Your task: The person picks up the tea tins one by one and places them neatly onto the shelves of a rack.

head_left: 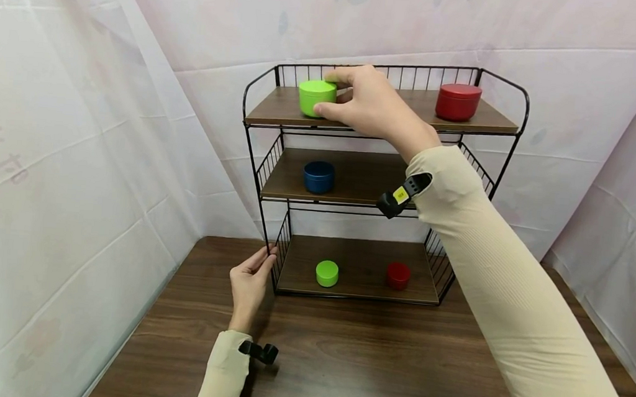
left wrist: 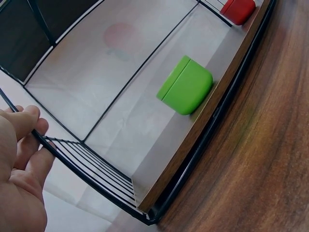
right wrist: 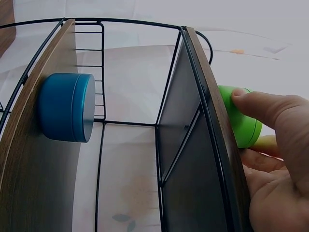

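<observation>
On the top board of a three-tier shelf rack [head_left: 350, 142], my right hand [head_left: 370, 103] holds a green round tin [head_left: 316, 98] between thumb and fingers, near the left end. The right wrist view shows the thumb on the side of that green tin [right wrist: 236, 118], whose base meets the board. Low at the left, my left hand [head_left: 251, 279] pinches the rack's black front upright; in the left wrist view the fingers of the left hand [left wrist: 21, 159] are curled round this thin rod. A blue tin [head_left: 318, 177] stands on the middle board, below the held green tin.
A red tin [head_left: 457, 102] stands at the right of the top board. The bottom board carries a smaller green tin [head_left: 327, 274] and a smaller red tin [head_left: 398, 276]. The rack stands on a dark wooden table [head_left: 339, 356], before pale hanging cloth [head_left: 106, 113].
</observation>
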The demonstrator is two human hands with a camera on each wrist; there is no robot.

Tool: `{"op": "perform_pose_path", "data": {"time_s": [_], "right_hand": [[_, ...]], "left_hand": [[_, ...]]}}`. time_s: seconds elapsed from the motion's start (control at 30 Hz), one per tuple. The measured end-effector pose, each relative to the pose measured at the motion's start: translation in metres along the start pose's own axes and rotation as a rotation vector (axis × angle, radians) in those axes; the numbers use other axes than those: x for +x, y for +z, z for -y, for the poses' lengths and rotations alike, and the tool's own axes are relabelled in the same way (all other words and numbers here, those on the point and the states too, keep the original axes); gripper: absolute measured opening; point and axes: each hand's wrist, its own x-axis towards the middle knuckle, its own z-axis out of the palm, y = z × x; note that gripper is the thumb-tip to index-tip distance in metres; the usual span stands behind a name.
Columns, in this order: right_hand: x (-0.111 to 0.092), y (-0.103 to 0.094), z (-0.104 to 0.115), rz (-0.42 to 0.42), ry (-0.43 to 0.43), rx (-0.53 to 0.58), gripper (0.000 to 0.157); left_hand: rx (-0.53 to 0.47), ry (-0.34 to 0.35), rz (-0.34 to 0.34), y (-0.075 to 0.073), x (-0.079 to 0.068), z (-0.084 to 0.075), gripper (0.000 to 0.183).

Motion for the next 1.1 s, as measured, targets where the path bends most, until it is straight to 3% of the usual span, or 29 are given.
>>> {"op": "perform_pose_path", "data": {"time_s": [0.4,0.8,1.1], "right_hand": [[0.0008,-0.0004,-0.0006,0.026,-0.020,-0.021,0.038],[0.0014,-0.0014,0.0020,0.043,-0.002,-0.012,0.050],[-0.0014,-0.0029,0.0030,0.031,0.013,-0.030,0.062]], "left_hand": [[-0.012,0.009,0.017,-0.0015,-0.0012,-0.0019,0.028],[-0.032,-0.028,0.005,-0.0013,-0.0004,-0.0028,0.033],[-0.012,-0.020,0.018,-0.0008,0.0000,-0.0020,0.033]]}}
